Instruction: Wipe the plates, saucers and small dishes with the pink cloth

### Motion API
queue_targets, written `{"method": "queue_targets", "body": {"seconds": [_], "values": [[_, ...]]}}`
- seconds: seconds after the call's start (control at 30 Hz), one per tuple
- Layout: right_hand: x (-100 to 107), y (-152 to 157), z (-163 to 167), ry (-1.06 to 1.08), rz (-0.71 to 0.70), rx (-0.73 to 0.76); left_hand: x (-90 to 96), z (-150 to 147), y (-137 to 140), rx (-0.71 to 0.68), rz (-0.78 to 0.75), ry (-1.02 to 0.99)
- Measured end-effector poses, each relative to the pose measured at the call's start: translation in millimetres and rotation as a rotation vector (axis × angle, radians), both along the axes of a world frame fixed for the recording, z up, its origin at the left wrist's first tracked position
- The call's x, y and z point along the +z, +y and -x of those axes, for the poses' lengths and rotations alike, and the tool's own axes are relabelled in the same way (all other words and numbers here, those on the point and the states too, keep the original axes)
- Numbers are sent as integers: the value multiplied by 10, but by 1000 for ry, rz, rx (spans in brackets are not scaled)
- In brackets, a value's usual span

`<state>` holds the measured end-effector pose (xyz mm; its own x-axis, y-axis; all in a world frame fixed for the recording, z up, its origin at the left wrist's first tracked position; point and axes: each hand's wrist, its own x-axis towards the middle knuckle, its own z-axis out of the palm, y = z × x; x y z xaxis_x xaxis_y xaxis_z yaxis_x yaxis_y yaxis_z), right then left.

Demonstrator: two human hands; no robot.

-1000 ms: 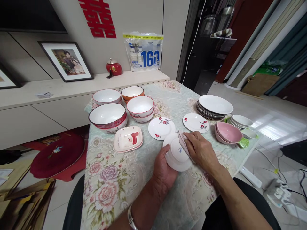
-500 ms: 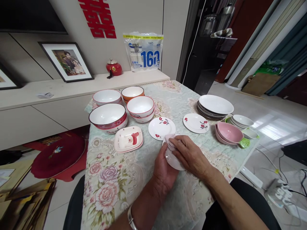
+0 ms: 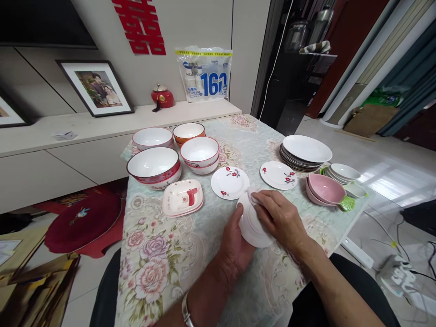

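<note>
My left hand (image 3: 235,240) grips a small white plate (image 3: 254,227) by its left edge, thumb on top, and its plain side faces me. Pressed to the plate's far rim is a thin white cloth or tissue (image 3: 252,193), pinched in my right hand (image 3: 277,215). Just beyond the held plate lies a small white plate with red flowers (image 3: 230,182). A second flowered plate (image 3: 278,175) rests to its right. On the left, a square dish with a bear picture (image 3: 183,197) sits stacked on another one.
Stacked bowls (image 3: 153,163) stand at the back left of the floral tablecloth (image 3: 160,272). At the right are a pile of large plates (image 3: 306,149), pink bowls (image 3: 326,188) and small white bowls (image 3: 344,171). Behind the table, a cabinet top (image 3: 112,127) holds a red pot (image 3: 162,97).
My right hand and the cloth have shifted slightly right along the plate's rim. The plate has tilted and moved a little right, so more of its surface shows.
</note>
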<state>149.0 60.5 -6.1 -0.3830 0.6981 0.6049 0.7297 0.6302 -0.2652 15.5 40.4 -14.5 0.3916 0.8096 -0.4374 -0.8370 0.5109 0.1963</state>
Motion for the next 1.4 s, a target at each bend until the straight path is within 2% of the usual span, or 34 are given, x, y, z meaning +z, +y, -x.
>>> {"method": "queue_targets", "body": {"seconds": [0.1, 0.17, 0.3, 0.47, 0.6, 0.73, 0.9, 0.97, 1.03, 1.23, 1.3, 1.4], "values": [[15, 5, 42, 28, 13, 95, 16, -13, -12, -5, -13, -19], [13, 16, 42, 55, 33, 81, 29, -18, -14, -9, -3, -11], [-15, 44, -7, 50, 122, -76, 34, -21, -4, 6, 39, 36], [-37, 33, -52, -70, 248, -336, -1, -26, 14, 59, 6, 43], [-9, -30, -16, -195, 236, -403, -8, -30, 25, 68, 13, 42], [47, -102, 51, -232, 188, -232, -1, -23, 29, 75, -6, -3], [66, -104, 104, 11, 221, 154, -4, 2, 13, 97, -8, -65], [38, -63, 93, 64, 207, 199, -4, 5, 11, 95, 4, -69], [2, -16, 63, 71, 184, 123, -1, 1, 14, 74, 20, -57], [-33, 17, -23, -99, 215, -306, 11, -24, 26, 58, 31, 31], [-15, -13, -19, -173, 219, -348, 17, -27, 30, 63, 35, 35], [13, -63, 20, -218, 192, -283, 22, -23, 36, 71, 42, 24]]}}
